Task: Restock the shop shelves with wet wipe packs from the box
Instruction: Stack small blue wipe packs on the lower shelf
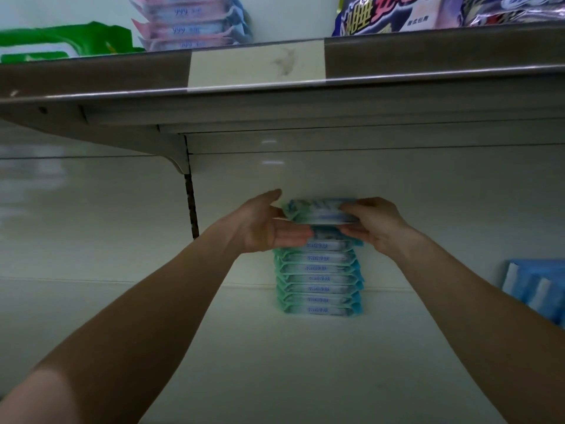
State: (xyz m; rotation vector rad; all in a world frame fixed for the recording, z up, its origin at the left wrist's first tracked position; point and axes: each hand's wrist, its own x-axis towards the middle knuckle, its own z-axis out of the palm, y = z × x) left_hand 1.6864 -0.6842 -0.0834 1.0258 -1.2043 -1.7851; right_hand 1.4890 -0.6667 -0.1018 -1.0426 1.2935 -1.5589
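The left hand (pixel 269 229) and the right hand (pixel 374 224) reach in over the shelf (pixel 275 362). Each one grips one end of a pack (pixel 318 214). The pack is right at the top of the stack (pixel 319 280). I can't tell if it touches yet. It looks soft, squishy and light, with a slippery wrap. I think holding both short ends keeps it flat.
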